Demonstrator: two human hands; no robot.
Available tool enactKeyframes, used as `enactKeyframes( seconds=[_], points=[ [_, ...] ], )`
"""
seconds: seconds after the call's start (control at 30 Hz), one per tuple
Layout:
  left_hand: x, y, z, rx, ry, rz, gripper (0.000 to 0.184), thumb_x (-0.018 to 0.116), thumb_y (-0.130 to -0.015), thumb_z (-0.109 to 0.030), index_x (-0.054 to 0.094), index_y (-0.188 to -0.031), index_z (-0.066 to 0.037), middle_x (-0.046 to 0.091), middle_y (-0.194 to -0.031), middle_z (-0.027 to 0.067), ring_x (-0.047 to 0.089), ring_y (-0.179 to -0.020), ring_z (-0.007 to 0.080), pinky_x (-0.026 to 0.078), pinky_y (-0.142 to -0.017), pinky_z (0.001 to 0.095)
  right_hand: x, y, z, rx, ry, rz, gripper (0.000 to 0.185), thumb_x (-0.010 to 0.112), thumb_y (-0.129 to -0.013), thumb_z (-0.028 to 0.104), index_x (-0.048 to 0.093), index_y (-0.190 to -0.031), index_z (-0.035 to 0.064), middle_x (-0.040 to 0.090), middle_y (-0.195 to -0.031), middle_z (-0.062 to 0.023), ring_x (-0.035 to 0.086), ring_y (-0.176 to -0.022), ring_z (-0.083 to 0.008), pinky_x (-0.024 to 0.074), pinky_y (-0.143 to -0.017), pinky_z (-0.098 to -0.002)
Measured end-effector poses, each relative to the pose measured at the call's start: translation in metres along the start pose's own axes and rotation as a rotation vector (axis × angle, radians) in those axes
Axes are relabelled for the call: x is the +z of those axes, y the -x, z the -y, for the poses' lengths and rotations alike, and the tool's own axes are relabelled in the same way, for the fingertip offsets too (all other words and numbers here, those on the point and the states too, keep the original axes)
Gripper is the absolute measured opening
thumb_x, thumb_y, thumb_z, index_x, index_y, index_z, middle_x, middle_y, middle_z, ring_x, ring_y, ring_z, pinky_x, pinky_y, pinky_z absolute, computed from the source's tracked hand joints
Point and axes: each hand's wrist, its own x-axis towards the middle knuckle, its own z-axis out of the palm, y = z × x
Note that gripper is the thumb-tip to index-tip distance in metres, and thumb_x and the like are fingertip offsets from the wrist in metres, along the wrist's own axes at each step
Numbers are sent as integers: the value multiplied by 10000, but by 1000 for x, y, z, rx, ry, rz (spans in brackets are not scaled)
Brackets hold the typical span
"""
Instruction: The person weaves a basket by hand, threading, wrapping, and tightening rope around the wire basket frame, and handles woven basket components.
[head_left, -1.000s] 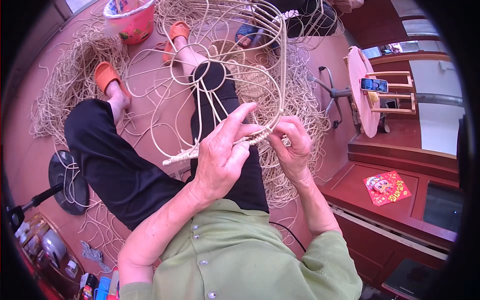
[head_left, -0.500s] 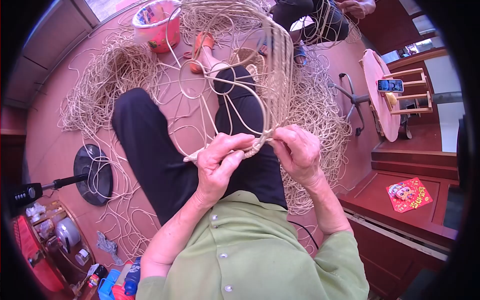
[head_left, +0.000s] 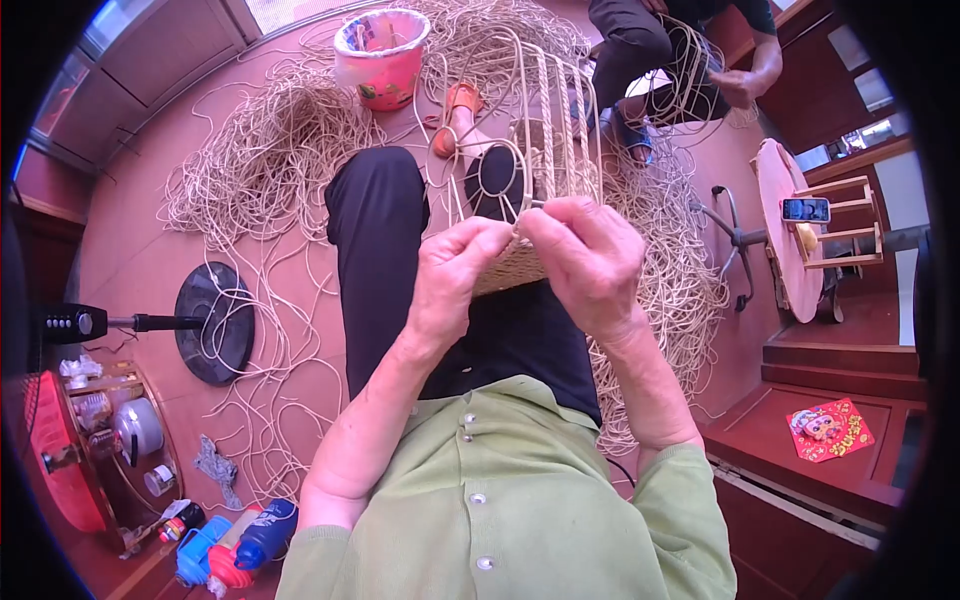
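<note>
A woven cord piece (head_left: 515, 272) with long looped strands and a braided lower part rises above my lap. My left hand (head_left: 455, 268) pinches its near edge, with the fingers curled closed. Just to the right, my right hand (head_left: 588, 262) is closed on the same edge, its fingertips almost meeting the left ones. The strands rise beyond both hands, with round loops in front of my knee. The exact bit of cord between the fingertips is too small to make out.
Heaps of loose cord (head_left: 270, 150) cover the floor on both sides. A pink bucket (head_left: 385, 80) stands at the back. A black round base (head_left: 215, 322) is at left, bottles (head_left: 265, 532) at lower left. A co-worker's hand (head_left: 740, 88) is at upper right, near a pink round board (head_left: 785, 230).
The woven piece has turned, and its looped side now lies more edge-on. Both hands have come up and closer together. The view has shifted left, so the floor items appear farther right.
</note>
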Motion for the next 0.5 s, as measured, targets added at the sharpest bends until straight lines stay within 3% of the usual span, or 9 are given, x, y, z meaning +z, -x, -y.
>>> enactKeyframes(
  seconds=[0.07, 0.1, 0.2, 0.33, 0.47, 0.5],
  points=[
    [2, -7, -3, -1, -13, -10, 210, 664, -997, -216, 747, -996, -24, 675, -864, -33, 566, -793, 35, 444, -742, 215, -1, -3, 1, 1, 12, 6, 277, 733, -707, 50, 720, -982, 83, 647, -859, -27, 660, -720, -189, 508, -621, -335],
    [8, -8, -18, -145, 130, -56, 173, 686, -982, -192, 746, -974, -30, 654, -833, -45, 551, -780, 22, 433, -720, 211, -2, -4, 1, 2, 26, 2, 274, 736, -710, 51, 720, -982, 81, 646, -863, -28, 656, -716, -190, 507, -625, -333],
    [6, -15, -20, -139, 63, -51, 120, 704, -966, -152, 740, -941, -40, 649, -825, -44, 542, -774, 15, 424, -700, 203, -6, -3, 4, 72, 75, 60, 277, 738, -726, 41, 723, -999, 78, 650, -895, -33, 645, -704, -188, 502, -632, -330],
    [11, -14, -21, -162, 239, -79, 118, 704, -952, -100, 716, -1036, -19, 685, -912, -15, 587, -809, 36, 461, -748, 195, 8, 2, 2, 101, 55, 20, 299, 735, -749, 6, 726, -1041, 74, 641, -943, -41, 626, -680, -180, 501, -623, -329],
    [22, -1, -29, -72, 374, -172, 125, 631, -963, -22, 700, -1066, -13, 700, -1039, 32, 627, -974, 85, 453, -911, 224, 16, -2, 8, 365, -177, -115, 314, 775, -788, -22, 711, -1083, 65, 618, -965, -83, 640, -708, -189, 530, -620, -345],
    [14, 3, -28, -79, 380, -105, 107, 653, -917, -67, 691, -1012, -38, 653, -1201, 84, 572, -1135, 121, 392, -1026, 295, 14, 0, 7, 388, -172, -91, 303, 795, -798, -9, 702, -1077, 65, 615, -969, -93, 650, -739, -206, 534, -625, -353]
  ],
)
